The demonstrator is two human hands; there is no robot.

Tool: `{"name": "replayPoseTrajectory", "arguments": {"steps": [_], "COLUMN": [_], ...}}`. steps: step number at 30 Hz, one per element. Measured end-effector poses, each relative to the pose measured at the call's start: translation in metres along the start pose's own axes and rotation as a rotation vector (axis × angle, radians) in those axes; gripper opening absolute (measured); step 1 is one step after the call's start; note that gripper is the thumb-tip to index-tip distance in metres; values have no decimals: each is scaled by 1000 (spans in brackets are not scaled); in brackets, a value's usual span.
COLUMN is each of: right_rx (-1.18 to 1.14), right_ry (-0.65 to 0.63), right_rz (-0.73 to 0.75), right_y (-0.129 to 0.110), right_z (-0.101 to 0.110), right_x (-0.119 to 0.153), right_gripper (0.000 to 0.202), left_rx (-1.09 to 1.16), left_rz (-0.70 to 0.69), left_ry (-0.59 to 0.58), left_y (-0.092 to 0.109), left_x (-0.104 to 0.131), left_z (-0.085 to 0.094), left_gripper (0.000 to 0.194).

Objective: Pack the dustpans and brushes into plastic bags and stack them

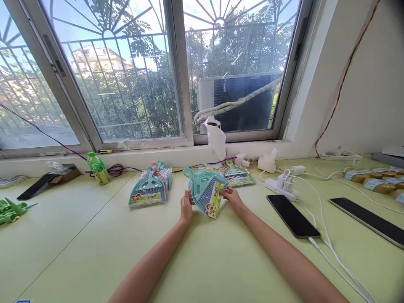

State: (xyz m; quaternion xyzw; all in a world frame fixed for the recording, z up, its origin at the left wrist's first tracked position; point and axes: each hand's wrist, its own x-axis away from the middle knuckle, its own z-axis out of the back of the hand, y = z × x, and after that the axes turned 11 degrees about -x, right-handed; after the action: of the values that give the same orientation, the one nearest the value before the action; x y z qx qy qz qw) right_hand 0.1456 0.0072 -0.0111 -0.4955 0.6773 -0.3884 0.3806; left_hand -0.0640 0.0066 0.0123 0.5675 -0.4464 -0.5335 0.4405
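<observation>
A packaged teal dustpan-and-brush set, with a yellow printed label, is held tilted above the table between both hands. My left hand grips its left edge, fingers partly hidden behind it. My right hand is closed on its right edge beside the label. Left of the hands stands a row of similar wrapped dustpan sets, teal in front with pink and more teal behind. Just behind my right hand, another wrapped dustpan set in green lies near the wall. Part of a further package shows behind the held one.
On the right lie a charging phone, a second phone, a white power strip with cables, and several yellow-brown packaged items. Leftward are a green bottle, a dark flat device and green pieces. A window sill borders the back.
</observation>
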Motion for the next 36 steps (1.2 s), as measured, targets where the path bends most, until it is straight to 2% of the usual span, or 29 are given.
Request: {"name": "replayPoseTrajectory", "arguments": {"steps": [4, 9, 11, 12, 14, 17, 19, 20, 22, 25, 27, 29, 31, 36], "right_rx": [35, -37, -50, -47, -42, -42, -45, -48, -53, -43, -35, -36, -39, -54], "right_ry": [-31, -23, -8, -2, 3, 8, 9, 11, 23, 54, 64, 62, 63, 71], "right_rz": [-6, -35, -41, -47, -53, -41, -36, -36, -38, -26, -13, -15, -28, -30], "right_y": [-6, -11, -11, -11, -10, -9, -8, -8, -8, -8, -9, -11, -12, -13], "right_z": [-4, -4, -3, -3, -3, -3, -3, -3, -2, -2, -2, -3, -4, -6], "right_x": [5, 8, 7, 6, 6, 5, 5, 5, 5, 5, 5, 6, 7, 8], "right_gripper": [47, 46, 49, 50, 52, 50, 48, 48, 48, 51, 51, 51, 52, 50], "left_rx": [62, 104, 100, 100, 102, 57, -46, -101, -164, -80, 31, 117, 141, 31], "left_rz": [-3, -65, -21, 20, 96, 87, 50, 29, -36, -170, -201, -193, -176, -93], "left_ry": [138, 285, 295, 256, 84, -200, -274, -260, -133, 206, 404, 486, 441, 120], "left_y": [-2, 3, 5, 5, 4, 1, 0, 1, 4, 14, 22, 25, 23, 6], "left_x": [-10, -29, -34, -35, -32, -23, -18, -16, -15, -19, -24, -28, -30, -22], "left_z": [9, 39, 46, 47, 42, 28, 22, 21, 23, 32, 40, 46, 47, 35], "left_gripper": [85, 82, 84, 86, 93, 94, 84, 79, 75, 74, 73, 70, 67, 68]}}
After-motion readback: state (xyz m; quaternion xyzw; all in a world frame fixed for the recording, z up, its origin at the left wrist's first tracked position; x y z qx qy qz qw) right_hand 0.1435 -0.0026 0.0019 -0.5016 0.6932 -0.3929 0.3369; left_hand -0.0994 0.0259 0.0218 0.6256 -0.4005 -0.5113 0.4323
